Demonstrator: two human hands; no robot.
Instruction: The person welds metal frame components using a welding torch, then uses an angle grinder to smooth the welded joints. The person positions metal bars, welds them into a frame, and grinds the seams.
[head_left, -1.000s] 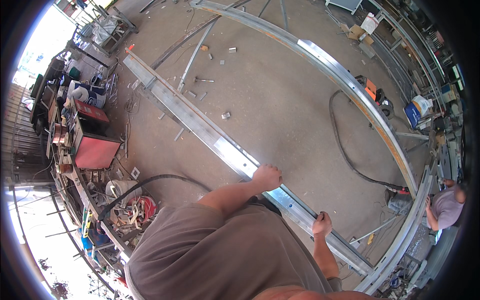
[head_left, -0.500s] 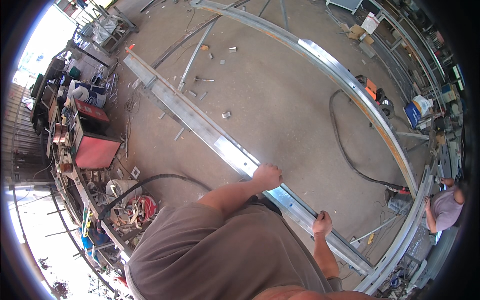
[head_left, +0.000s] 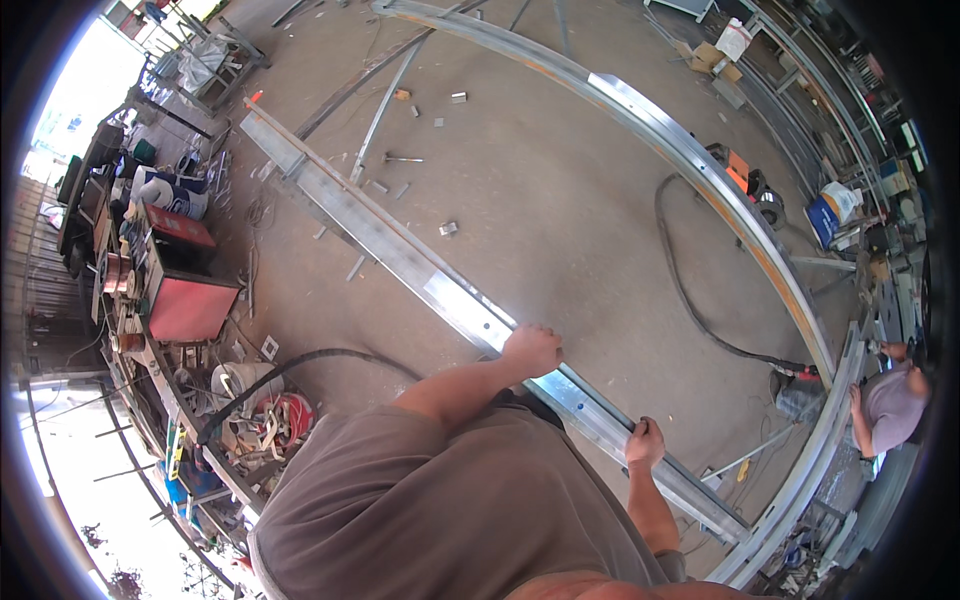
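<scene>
In front of me a long grey steel beam (head_left: 330, 195) runs slantwise from the far left to the near right. Along its near part lies a shiny metal channel (head_left: 462, 303) with small holes in its face. My left hand (head_left: 532, 351) is closed over the channel, its fingers curled around the far edge. Farther down to the right, my right hand (head_left: 645, 444) pinches that same edge between thumb and bent fingers. The undersides of the fingers are hidden.
A curved metal beam (head_left: 660, 125) arcs across the far side and right. Behind it sits an orange-and-black machine (head_left: 740, 172); a black hose (head_left: 685, 290) lies on the floor. Red cabinet (head_left: 192, 305) and bucket (head_left: 240, 380) crowd the left. Another person (head_left: 890, 408) works at far right.
The view has shifted slightly, so the surroundings sit a little differently. Both my hands keep their hold at the same spots on the channel.
</scene>
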